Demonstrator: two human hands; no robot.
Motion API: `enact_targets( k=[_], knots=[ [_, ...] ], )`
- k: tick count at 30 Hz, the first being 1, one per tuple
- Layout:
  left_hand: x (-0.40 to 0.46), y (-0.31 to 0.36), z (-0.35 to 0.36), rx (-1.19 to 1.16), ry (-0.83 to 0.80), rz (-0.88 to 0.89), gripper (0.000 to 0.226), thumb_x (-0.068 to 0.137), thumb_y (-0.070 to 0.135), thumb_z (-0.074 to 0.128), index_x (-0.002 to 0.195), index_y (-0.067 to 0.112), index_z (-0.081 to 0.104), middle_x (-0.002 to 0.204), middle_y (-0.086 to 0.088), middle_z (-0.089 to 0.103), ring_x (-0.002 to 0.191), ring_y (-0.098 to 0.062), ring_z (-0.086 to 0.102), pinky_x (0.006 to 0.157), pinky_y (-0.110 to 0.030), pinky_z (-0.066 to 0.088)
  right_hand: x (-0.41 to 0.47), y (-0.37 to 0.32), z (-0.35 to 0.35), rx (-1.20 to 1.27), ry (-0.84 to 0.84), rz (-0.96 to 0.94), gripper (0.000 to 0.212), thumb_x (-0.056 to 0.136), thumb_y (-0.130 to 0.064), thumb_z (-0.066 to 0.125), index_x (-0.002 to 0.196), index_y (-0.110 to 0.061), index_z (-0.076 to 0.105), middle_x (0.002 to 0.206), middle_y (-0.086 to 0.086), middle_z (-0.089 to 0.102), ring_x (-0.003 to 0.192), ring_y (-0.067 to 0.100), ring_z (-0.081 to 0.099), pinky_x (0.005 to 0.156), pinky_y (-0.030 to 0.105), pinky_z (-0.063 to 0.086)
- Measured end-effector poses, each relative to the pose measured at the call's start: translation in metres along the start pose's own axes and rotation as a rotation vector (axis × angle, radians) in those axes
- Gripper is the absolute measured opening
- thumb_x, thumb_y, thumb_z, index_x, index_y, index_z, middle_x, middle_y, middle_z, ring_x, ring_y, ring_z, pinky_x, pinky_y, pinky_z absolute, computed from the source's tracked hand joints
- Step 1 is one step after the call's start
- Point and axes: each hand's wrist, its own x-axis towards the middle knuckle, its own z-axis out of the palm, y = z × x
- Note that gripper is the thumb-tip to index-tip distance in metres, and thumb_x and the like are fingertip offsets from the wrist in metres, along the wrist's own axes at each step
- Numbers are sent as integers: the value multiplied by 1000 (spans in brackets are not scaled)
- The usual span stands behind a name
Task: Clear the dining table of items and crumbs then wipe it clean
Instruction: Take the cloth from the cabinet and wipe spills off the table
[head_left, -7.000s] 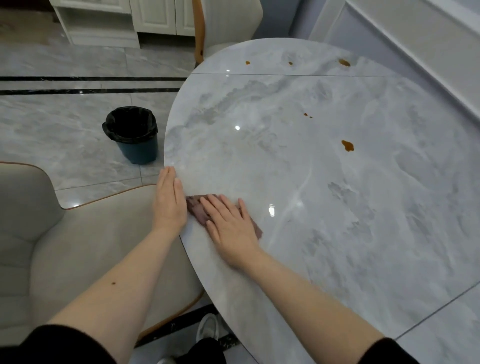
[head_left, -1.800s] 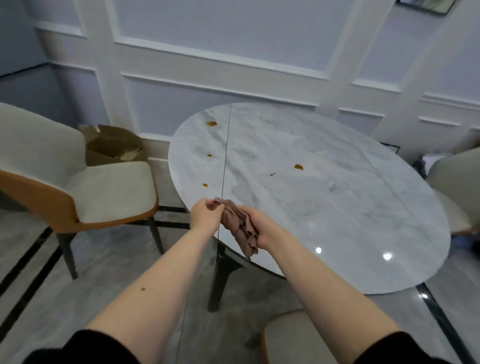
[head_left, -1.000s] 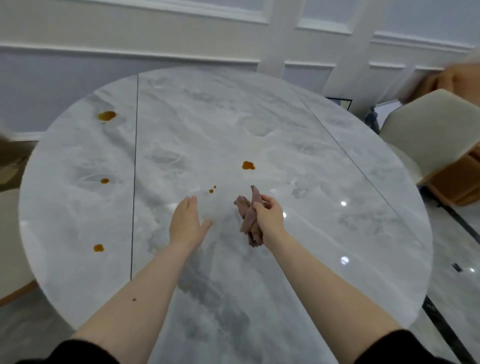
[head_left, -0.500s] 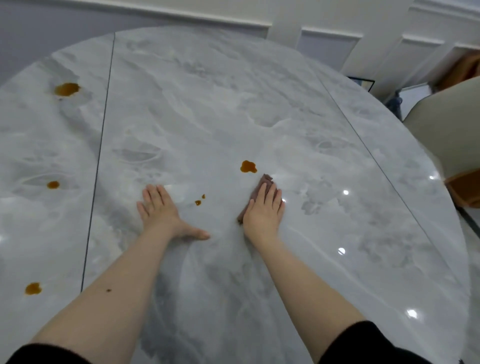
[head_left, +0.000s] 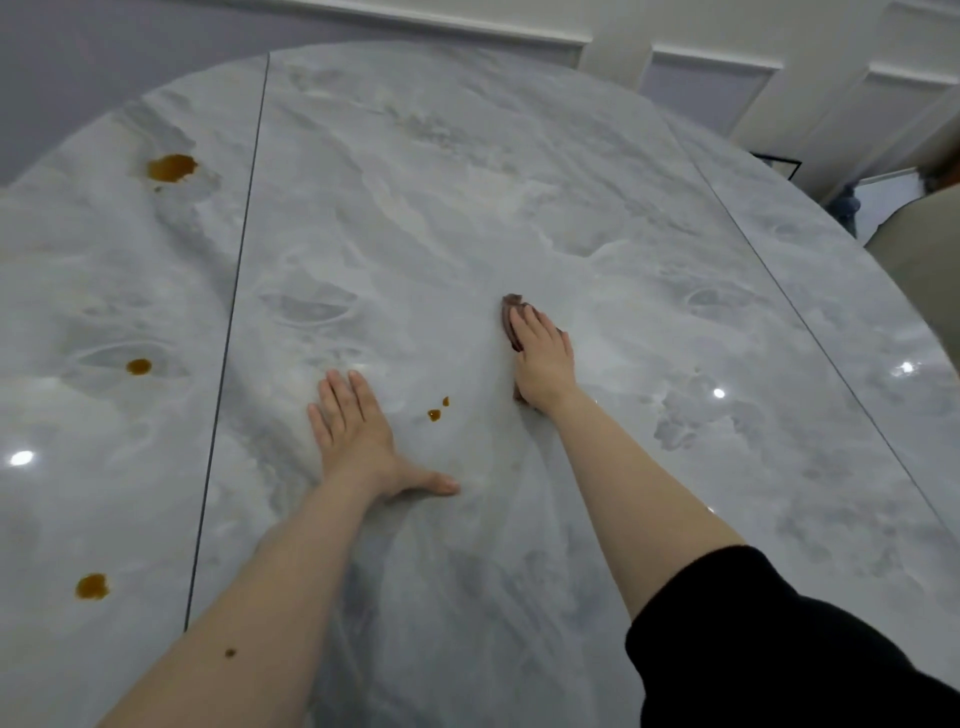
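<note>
Flat and pressing is how my right hand (head_left: 543, 358) works just now: fingers straight and close together, palm down on the brown cloth (head_left: 510, 312), which lies between it and the stone and shows only as a rim past my fingertips and along the thumb side; my left hand (head_left: 358, 436) grips nothing, fingers straight, thumb spread wide, bracing on the bare top nearer to me.

Largest first: the marble table (head_left: 519, 156) fills the view, with no dishes on the part I can see, so I judge the clearing done and the wiping in hand; 2 seams cross it, one to the left of my left hand, one off to the right; a pale chair back (head_left: 924, 260) stands at the far right edge.

Then the spills, all amber: the big stain (head_left: 171, 168) far left beyond the seam; the near-left blot (head_left: 92, 587) close to my elbow; the small round drop (head_left: 138, 366) between those 2; smallest, the pair of specks (head_left: 436, 410) lying between my hands, near the cloth but not touching it.

Next, I reckon, the cloth wants dragging back and leftward over those specks, pressure kept even so they lift rather than smear; after that a long reach across the seam for the other 3, likely with a shifted stance.
</note>
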Motion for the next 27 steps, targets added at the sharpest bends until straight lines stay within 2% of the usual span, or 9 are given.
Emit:
enact_targets(
  k=[2,6,8,11,13,21,24,27],
  knots=[
    [-1,0,0,-9,3,8,172,26,79,73,140,3,-30,149,-17,-35,137,-28,-36,112,-43,-21,-13,-8,8,4,20,-70,60,91,-14,25,150,-23,17,159,-3,12,146,14,8,117,32,1],
    [-5,-1,-1,-34,46,25,171,27,80,73,141,2,-27,150,-17,-32,139,-27,-33,113,-42,-20,-40,-29,18,23,-7,-161,63,91,-8,33,149,-26,19,158,-6,13,146,12,8,117,30,-2],
    [-9,-2,0,-57,84,34,170,28,80,73,143,2,-25,151,-18,-30,140,-27,-31,114,-41,-18,-53,-40,23,25,-38,-189,62,88,-15,27,149,-27,20,158,-6,14,146,12,9,116,30,-2],
    [-20,-3,7,-91,170,36,164,33,78,73,144,-1,-18,153,-21,-24,143,-29,-23,117,-40,-13,-73,-54,31,37,-45,-239,73,75,-25,15,147,-28,26,157,-7,20,145,12,14,116,31,2],
    [-32,-7,14,-99,205,42,159,39,76,73,144,-4,-15,154,-21,-19,144,-29,-19,119,-40,-10,-85,-60,36,50,-57,-261,74,74,-24,16,146,-28,29,156,-6,22,144,13,16,116,31,3],
    [-77,-51,21,-98,173,22,154,44,75,73,145,-4,-13,155,-21,-15,145,-29,-15,118,-39,-8,-142,-85,40,87,-124,-286,74,73,-19,20,147,-28,28,157,-7,19,145,11,12,116,28,-2],
    [-86,-61,22,-92,137,65,153,45,74,73,146,-2,-13,156,-19,-15,145,-28,-16,118,-39,-8,-166,-89,43,151,-124,-324,69,75,-21,23,143,-23,38,153,-2,29,143,15,22,114,26,4],
    [-96,-67,25,-73,99,98,153,45,74,73,146,0,-15,156,-17,-17,144,-28,-19,118,-40,-9,-181,-86,41,264,-187,-418,64,74,-18,26,131,-10,54,142,11,46,134,26,40,114,29,20]
  ],
)
